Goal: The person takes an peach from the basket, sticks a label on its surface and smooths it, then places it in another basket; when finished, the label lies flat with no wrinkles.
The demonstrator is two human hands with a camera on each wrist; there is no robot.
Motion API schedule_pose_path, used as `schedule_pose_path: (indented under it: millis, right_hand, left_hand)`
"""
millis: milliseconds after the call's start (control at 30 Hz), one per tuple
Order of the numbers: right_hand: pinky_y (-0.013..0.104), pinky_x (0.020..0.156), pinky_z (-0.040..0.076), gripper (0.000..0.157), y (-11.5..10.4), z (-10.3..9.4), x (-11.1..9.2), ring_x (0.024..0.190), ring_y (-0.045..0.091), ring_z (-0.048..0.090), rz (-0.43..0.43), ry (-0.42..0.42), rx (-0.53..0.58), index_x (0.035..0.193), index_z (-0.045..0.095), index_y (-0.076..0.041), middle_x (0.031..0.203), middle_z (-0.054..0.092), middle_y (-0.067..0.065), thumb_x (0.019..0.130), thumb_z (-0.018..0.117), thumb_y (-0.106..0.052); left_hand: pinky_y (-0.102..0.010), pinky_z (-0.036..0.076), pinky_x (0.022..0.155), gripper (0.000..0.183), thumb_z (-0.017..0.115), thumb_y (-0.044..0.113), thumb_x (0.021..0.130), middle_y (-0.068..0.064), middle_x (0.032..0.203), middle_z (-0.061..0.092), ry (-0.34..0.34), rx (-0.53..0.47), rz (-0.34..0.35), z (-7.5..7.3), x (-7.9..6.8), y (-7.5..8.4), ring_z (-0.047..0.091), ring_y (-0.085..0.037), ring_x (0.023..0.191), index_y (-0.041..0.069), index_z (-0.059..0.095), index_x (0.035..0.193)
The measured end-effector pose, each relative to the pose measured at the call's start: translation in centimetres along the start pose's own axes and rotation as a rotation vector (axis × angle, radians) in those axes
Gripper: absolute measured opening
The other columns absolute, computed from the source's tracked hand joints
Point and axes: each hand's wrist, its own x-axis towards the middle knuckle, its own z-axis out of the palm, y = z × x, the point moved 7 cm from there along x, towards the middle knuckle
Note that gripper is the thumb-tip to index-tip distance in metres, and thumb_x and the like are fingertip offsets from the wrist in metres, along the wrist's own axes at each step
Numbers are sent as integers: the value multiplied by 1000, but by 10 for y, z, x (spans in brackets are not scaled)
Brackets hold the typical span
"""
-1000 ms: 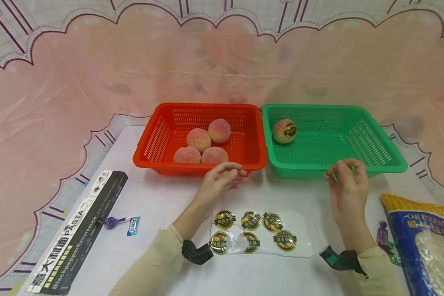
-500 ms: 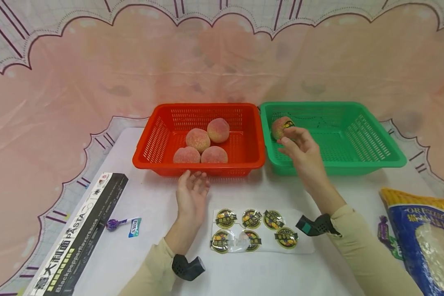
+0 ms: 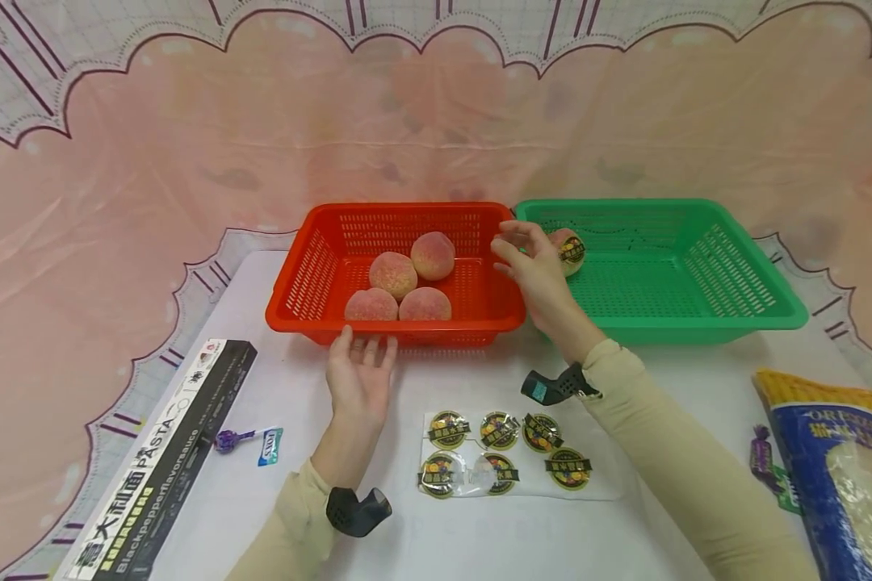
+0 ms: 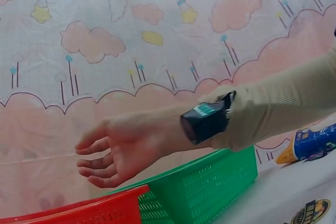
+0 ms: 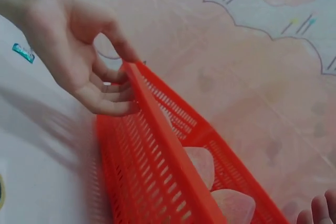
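Between eleven and twelve o'clock on the bench, the red basket holds four peaches: two at its near wall, one about the middle, and one toward two o'clock. The green basket sits just beside it, toward two o'clock on the bench, with one stickered peach by its nine o'clock wall. The left hand touches the red basket between six and seven o'clock, its fingers loosely bent at the near rim; I cannot tell how hard they press. The right hand is over the spot where the baskets meet, its fingers wide and a bit bent, with nothing in them. To pick up a peach well, I think this hand should go over the rim without a bump and come down from the top. The two o'clock peach looks easiest to get. A soft hold seems best, since a hard squeeze could bruise it. The left hand could help keep the basket still. A clear sheet with six stickers lies toward four o'clock.
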Motion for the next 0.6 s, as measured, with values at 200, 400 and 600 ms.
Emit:
schedule_pose_path:
  millis: [200,400,600]
  right_hand:
    - [38,92,44,36,7,16,23,103,19,47,72,20,-53,119,44,-12,109,48,1,86,57,-17]
    - [38,91,44,35,22,30,48,110,26,47,139,66,-111,117,45,-11,110,49,3,85,58,-20]
    - [38,92,44,36,41,36,65,110,28,49,224,104,-159,117,44,-14,110,51,5,85,59,-22]
  left_hand:
    - [-35,40,99,50,44,22,92,-1,134,31,34,10,23,0,1,5,37,-18,121,20,19,135]
    - [-36,42,97,56,53,24,88,-1,133,34,54,-23,19,-3,2,9,39,-19,120,22,21,135]
    - [-34,44,95,58,54,22,87,1,133,33,73,-25,6,-7,0,8,39,-18,120,24,21,135]
